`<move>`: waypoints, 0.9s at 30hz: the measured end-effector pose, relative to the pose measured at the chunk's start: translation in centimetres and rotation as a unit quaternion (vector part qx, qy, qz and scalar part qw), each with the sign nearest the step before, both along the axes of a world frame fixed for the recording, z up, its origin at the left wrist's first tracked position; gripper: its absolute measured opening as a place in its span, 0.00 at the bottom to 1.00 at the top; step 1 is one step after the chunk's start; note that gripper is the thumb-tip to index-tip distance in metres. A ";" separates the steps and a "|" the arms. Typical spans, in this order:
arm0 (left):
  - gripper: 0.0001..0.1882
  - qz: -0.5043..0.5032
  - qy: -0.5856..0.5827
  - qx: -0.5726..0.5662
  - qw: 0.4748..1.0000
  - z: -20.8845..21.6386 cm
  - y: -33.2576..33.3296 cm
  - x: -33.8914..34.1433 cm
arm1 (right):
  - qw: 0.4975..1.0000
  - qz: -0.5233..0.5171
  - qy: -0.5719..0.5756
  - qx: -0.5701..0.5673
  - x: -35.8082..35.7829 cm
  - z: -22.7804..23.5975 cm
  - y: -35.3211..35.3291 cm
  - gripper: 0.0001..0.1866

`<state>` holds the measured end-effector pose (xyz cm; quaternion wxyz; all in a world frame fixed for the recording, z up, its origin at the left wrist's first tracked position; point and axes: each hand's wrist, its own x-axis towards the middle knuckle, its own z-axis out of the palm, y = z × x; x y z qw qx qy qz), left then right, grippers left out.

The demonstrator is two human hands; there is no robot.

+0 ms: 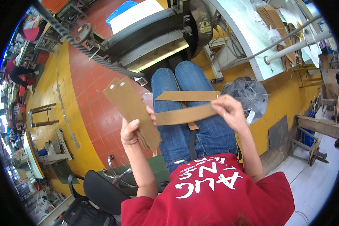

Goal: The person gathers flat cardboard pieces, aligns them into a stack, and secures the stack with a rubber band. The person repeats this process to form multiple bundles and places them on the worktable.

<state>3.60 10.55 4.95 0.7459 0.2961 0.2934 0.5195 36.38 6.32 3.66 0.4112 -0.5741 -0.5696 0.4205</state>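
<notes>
My left hand (130,130) is closed around a thick bundle of flat brown strips (126,101), which slants from upper left to lower right; whether they are leather or card I cannot tell. A single brown strip (188,115) stretches, slightly bowed and blurred, from beside my left fingers to my right hand (230,109), whose thumb and fingers pinch its right end. Just beyond, another brown strip (184,95) with a slanted left end lies across my jeans-clad thighs. A narrow brown piece (192,125) shows partly under the held strip, between my legs.
In front of my knees stands a dark metal machine (150,41) with a handwheel (83,33) at its left. A grey hose (71,41) arcs past it. To the right are a white worktable (265,69) and a clear plastic bag (248,100). A black chair (101,192) stands behind left.
</notes>
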 end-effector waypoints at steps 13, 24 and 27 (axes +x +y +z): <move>0.31 -0.060 0.117 0.017 0.991 1.4 1.7 0.3 | 0.924 0.122 -0.306 0.193 -1.1 5.9 3.2 0.11; 0.45 -0.175 0.000 -0.037 0.984 1.6 1.2 5.2 | 0.843 0.398 -0.208 0.295 -4.6 17.4 8.0 0.11; 0.45 -0.238 -0.206 -0.064 0.947 -0.9 -0.9 7.3 | 0.845 0.377 -0.266 0.271 -6.0 14.6 9.4 0.15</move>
